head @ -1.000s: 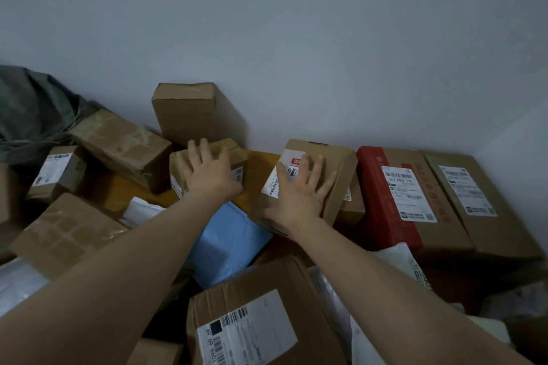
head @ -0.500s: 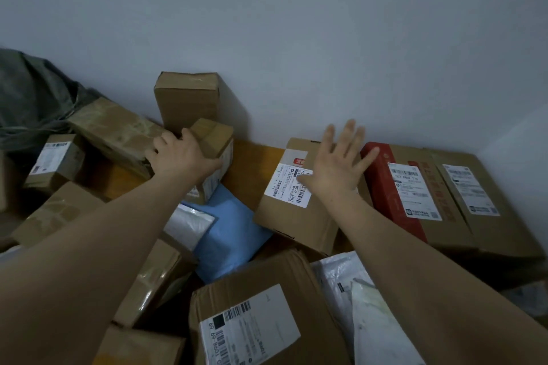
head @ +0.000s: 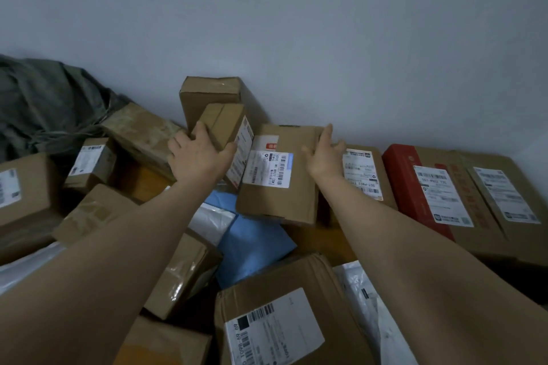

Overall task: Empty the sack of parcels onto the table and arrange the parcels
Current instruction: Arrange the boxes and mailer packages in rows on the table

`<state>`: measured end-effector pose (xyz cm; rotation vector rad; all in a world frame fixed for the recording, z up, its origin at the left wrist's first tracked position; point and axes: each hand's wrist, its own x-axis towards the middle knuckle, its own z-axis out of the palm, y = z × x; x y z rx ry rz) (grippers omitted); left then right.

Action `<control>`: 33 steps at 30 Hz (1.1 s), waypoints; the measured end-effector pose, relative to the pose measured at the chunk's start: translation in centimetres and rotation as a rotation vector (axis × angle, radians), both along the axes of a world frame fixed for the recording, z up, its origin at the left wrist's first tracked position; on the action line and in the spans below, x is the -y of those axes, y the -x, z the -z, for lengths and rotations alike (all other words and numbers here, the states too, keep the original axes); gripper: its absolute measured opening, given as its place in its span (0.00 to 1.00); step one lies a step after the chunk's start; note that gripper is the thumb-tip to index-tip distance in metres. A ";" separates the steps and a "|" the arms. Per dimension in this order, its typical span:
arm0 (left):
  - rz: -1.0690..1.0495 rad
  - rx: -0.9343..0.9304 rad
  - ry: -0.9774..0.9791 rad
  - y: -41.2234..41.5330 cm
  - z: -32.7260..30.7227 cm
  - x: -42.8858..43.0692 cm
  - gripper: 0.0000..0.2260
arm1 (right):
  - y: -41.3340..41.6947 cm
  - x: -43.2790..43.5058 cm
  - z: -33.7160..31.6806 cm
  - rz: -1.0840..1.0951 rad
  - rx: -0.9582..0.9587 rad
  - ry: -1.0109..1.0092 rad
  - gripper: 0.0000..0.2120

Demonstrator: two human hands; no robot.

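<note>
Left hand (head: 199,157) gripping small tilted box (head: 223,124), right hand (head: 323,157) with straight fingers touching labelled box (head: 275,198) at its right edge

The grey sack (head: 44,104) is cut off by the left edge, and the nearest box (head: 296,290) by the bottom edge. The blue bag (head: 252,246) is partly covered by boxes. The print on the labels (head: 269,170) is too blurred to be read.
</note>
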<state>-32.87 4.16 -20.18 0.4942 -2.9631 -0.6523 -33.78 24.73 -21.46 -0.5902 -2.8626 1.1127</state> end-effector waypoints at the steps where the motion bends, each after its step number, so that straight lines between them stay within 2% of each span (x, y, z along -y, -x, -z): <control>1: -0.014 -0.005 -0.001 0.0 0.1 0.3 0.36 | -0.1 -0.2 0.4 -0.036 0.054 -0.098 0.33; 3: -0.032 -0.041 -0.009 -0.1 0.3 0.6 0.36 | -1.2 0.0 0.9 -0.171 0.021 -0.253 0.31; 5: -0.044 -0.075 -0.021 -0.2 0.5 0.5 0.35 | -2.5 0.4 1.5 -0.386 0.014 -0.245 0.28; 7: -0.051 -0.102 -0.027 -0.4 0.6 0.2 0.35 | -3.4 0.7 2.4 -0.612 0.213 -0.311 0.34; 9: -0.046 -0.104 -0.036 -0.5 0.6 -0.1 0.35 | -3.8 0.5 3.3 -0.719 0.424 -0.498 0.37; 11: -0.032 -0.068 -0.106 -0.5 0.8 0.0 0.35 | -3.7 0.0 3.8 -0.663 0.499 -0.543 0.33; 13: -0.017 0.021 -0.276 -0.3 1.2 0.1 0.34 | -3.5 0.0 3.6 -0.604 0.499 -0.420 0.27; 14: -0.021 0.077 -0.368 -0.1 1.3 0.0 0.33 | -3.4 0.2 3.3 -0.583 0.455 -0.352 0.24; 16: -0.086 0.213 -0.471 0.3 1.4 -0.3 0.31 | -3.3 0.8 2.6 -0.518 0.246 -0.287 0.20; 18: -0.154 0.293 -0.461 0.3 1.8 -0.2 0.26 | -3.6 1.8 1.5 -0.460 0.094 -0.269 0.12; 19: -0.159 0.309 -0.423 0.2 2.0 0.0 0.23 | -3.7 2.3 1.1 -0.457 0.122 -0.272 0.07; 21: -0.173 0.341 -0.328 -0.2 2.1 0.5 0.22 | -4.0 3.6 0.7 -0.462 0.385 -0.242 0.03; 23: -0.148 0.364 -0.251 -0.4 2.1 1.2 0.25 | -4.6 4.6 0.8 -0.537 0.688 -0.268 0.07; 25: -0.070 0.474 -0.170 0.1 2.9 1.9 0.27 | -5.0 5.1 1.7 -0.628 0.794 -0.368 0.18; 27: 0.044 0.631 -0.091 0.0 3.6 2.2 0.33 | -5.8 5.5 2.8 -0.611 0.805 -0.328 0.25; 29: 0.180 0.769 -0.031 -2.0 2.1 1.8 0.31 | -6.6 5.9 3.9 -0.558 0.777 -0.245 0.30; 31: 0.209 0.897 0.054 -3.6 1.2 1.5 0.29 | -7.2 6.4 4.9 -0.457 0.745 -0.168 0.33; 33: 0.221 0.964 0.106 -4.6 1.1 1.5 0.32 | -7.7 6.7 5.2 -0.391 0.733 -0.111 0.31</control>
